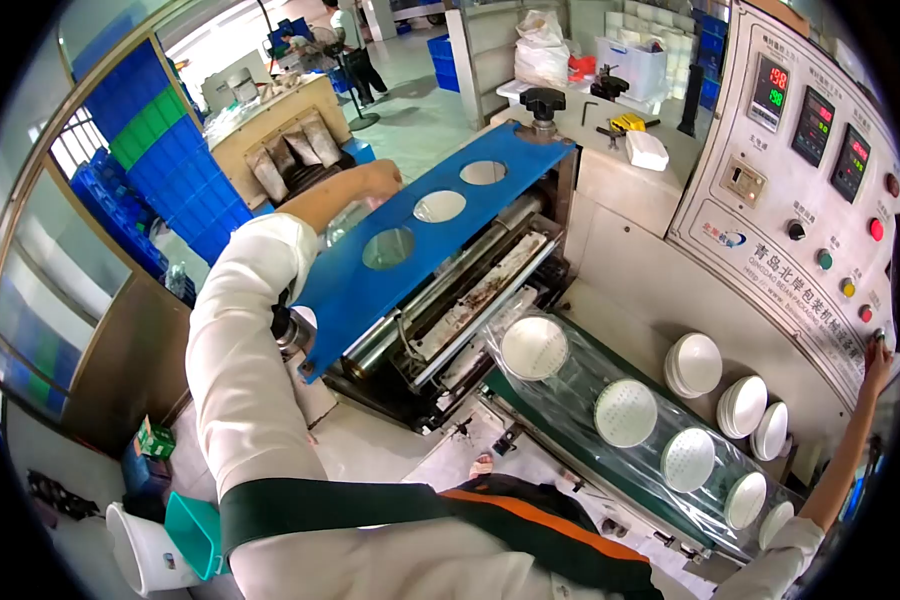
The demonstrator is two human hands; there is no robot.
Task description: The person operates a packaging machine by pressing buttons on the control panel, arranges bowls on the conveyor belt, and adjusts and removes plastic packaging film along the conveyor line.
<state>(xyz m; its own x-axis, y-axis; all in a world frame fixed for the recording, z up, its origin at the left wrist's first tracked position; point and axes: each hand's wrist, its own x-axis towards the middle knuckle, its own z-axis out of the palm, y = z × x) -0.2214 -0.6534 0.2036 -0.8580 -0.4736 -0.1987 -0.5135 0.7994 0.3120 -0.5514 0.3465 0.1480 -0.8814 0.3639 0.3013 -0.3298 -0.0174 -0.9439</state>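
Observation:
My left hand (376, 180) reaches over the far side of a blue plate (365, 285) with round holes. Its fingers look curled, and what they hold, if anything, is hidden. Clear plastic film (345, 222) shows just below that hand. At the far right, my right hand (877, 362) has its fingers closed at a small dark knob (879, 336) low on the control panel (715, 215). White perforated bowls (626, 413) lie in a row under clear film on the green conveyor (580, 455).
Stacked white bowls (693, 363) stand along the machine's side. A roller (390, 345) runs beneath the blue plate. A black star knob (544, 102) rises at its far end. Blue and green crates (160, 130) are piled left, with a white bin (140, 550) below. Other people are in the background.

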